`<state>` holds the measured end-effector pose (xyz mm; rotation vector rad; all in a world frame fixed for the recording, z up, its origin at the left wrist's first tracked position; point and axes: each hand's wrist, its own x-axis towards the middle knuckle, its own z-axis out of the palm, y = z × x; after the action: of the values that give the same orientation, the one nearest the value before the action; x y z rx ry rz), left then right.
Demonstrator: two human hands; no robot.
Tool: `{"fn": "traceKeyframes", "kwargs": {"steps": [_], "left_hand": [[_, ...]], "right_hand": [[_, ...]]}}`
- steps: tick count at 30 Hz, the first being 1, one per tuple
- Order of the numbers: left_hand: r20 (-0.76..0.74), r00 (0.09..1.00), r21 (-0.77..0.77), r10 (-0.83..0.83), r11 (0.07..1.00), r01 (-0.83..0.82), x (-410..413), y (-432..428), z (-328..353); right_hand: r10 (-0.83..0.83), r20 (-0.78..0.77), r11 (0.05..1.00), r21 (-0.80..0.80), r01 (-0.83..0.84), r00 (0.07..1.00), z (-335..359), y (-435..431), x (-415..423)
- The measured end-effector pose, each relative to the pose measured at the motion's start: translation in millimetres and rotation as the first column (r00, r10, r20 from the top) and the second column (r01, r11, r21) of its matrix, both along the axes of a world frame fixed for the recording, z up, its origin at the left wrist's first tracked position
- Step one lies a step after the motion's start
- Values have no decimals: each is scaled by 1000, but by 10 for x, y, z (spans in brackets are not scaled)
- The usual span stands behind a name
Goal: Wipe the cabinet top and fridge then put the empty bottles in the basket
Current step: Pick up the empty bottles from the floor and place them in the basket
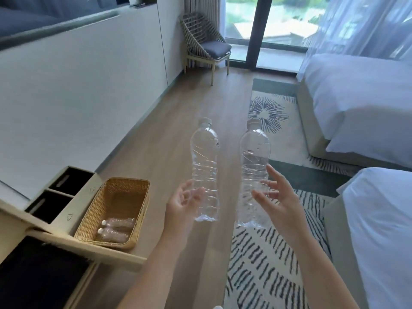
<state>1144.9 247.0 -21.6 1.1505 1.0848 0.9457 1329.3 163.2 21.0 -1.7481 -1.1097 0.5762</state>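
Observation:
Two clear empty plastic bottles with white caps are held upright in front of me. My left hand (181,208) grips the lower part of the left bottle (205,161), fingers curled round it. My right hand (279,204) holds the right bottle (254,159) near its lower half. A woven wicker basket (95,205) sits to the lower left on a light shelf, below and left of my left hand. Two crushed empty bottles (116,229) lie in the basket's near end.
A light wooden organiser with dark compartments (58,192) stands left of the basket, against a white wall. Wood floor runs ahead to a wicker chair (205,45) by the window. A patterned rug (267,253) and two white beds (361,103) lie on the right.

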Motion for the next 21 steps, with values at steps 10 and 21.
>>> {"fn": "traceKeyframes", "kwargs": {"steps": [10,21], "left_hand": [[-79,995,-79,68,994,-75,631,923,-287],[-71,959,-80,274,957,-279,788,2764,-395]], "right_hand": [[7,-69,999,-41,-10,998,-206,896,732],[186,-27,979,-75,-187,982,-107,3094,841]]}}
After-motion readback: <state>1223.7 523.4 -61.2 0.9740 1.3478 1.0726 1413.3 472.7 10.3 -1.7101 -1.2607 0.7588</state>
